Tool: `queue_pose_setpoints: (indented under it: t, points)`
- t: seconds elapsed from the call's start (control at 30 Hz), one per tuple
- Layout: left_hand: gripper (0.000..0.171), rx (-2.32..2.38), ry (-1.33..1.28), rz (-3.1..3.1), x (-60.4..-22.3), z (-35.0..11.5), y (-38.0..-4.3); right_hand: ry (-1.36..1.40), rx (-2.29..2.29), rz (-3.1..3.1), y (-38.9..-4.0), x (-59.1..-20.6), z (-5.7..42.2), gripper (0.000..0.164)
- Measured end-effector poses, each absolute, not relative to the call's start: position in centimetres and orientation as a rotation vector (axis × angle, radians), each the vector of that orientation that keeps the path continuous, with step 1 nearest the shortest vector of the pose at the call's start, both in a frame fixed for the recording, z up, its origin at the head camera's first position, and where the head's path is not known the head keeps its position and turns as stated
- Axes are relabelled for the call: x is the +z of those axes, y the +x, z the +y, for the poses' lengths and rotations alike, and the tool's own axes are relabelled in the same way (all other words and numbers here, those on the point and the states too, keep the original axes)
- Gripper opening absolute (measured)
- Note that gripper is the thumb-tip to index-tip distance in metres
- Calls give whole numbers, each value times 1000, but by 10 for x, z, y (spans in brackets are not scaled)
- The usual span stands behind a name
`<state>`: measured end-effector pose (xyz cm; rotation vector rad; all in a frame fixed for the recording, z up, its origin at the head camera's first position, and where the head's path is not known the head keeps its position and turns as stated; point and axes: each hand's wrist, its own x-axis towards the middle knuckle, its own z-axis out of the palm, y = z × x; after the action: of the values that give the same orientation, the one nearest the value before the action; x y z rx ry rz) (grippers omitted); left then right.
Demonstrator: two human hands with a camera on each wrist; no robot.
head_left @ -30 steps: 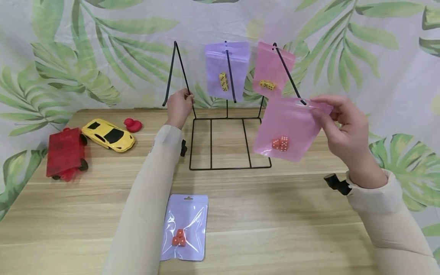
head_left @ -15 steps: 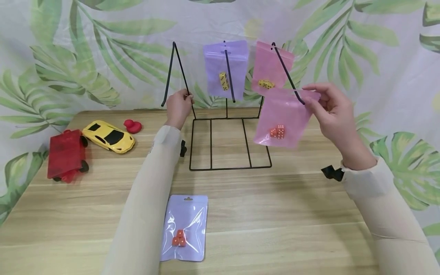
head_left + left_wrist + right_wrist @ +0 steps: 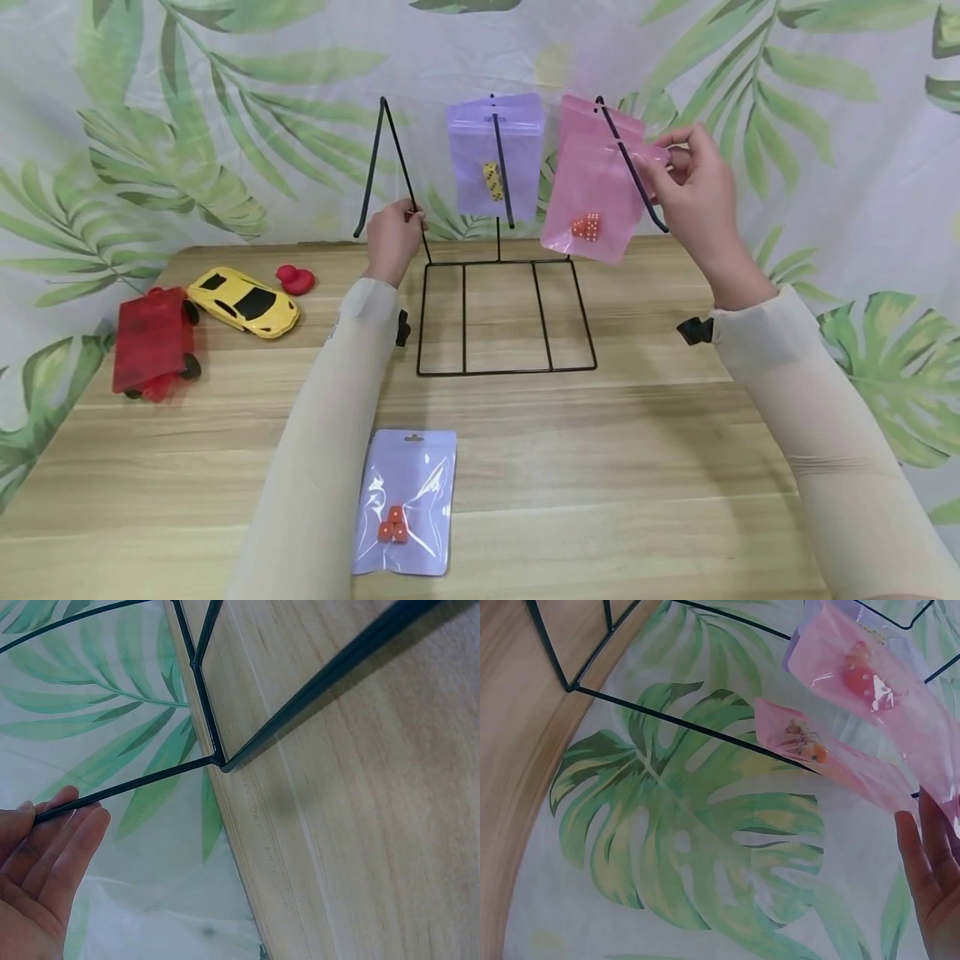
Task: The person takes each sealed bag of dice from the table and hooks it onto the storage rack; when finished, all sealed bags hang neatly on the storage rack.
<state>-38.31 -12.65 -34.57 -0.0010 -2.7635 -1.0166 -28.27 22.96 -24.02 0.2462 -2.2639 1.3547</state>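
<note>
My left hand (image 3: 393, 242) pinches the left upright of a black wire rack (image 3: 507, 372); the left wrist view shows thumb and fingers around that thin rod (image 3: 142, 781). At the right prong (image 3: 637, 185), my right hand (image 3: 693, 196) grips the upper right edge of a pink pouch (image 3: 600, 196) with orange dice (image 3: 587, 227) inside. The prong passes through the top of this pouch, partway along its length. Behind it hangs another pink pouch (image 3: 576, 117), mostly covered; its dice show in the right wrist view. A purple pouch (image 3: 480, 150) with yellow dice (image 3: 492, 181) hangs on the middle prong.
A purple pouch (image 3: 420, 475) with orange dice lies on the wooden table (image 3: 600, 500) in front of the rack, partly beneath the left sleeve. At left are a red toy vehicle (image 3: 153, 342), a yellow toy car (image 3: 243, 302) and a red toy duck (image 3: 296, 280). A leaf-print cloth hangs behind.
My right hand has carried the pink pouch up and back along the right prong, from its front tip toward the pink pouch behind. My left hand keeps its hold on the rack.
</note>
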Motion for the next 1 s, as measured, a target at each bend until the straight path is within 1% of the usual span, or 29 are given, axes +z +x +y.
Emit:
queue_pose_setpoints:
  t: [0.33,0.5,0.73,0.8,0.97,1.0]
  points:
    - [32,-1024,-29,-2732,-345,-126,-381,41,1124,-2356,-301,-232,221,25]
    - [32,-1043,-26,-2736,-346,-127,-381,9,1000,-2383,-308,-231,218,35]
    - [31,-1066,-38,-2729,-346,-127,-380,2,955,-2398,-309,-234,218,39]
    - [31,-1067,-38,-2732,-346,-127,-380,-29,942,-2442,-305,-236,220,46]
    - [31,-1095,-51,-2727,-345,-129,-378,-102,745,-2783,-278,-238,227,86]
    - [30,-1099,-55,-2720,-344,-129,-378,-88,684,-2862,-271,-239,228,90]
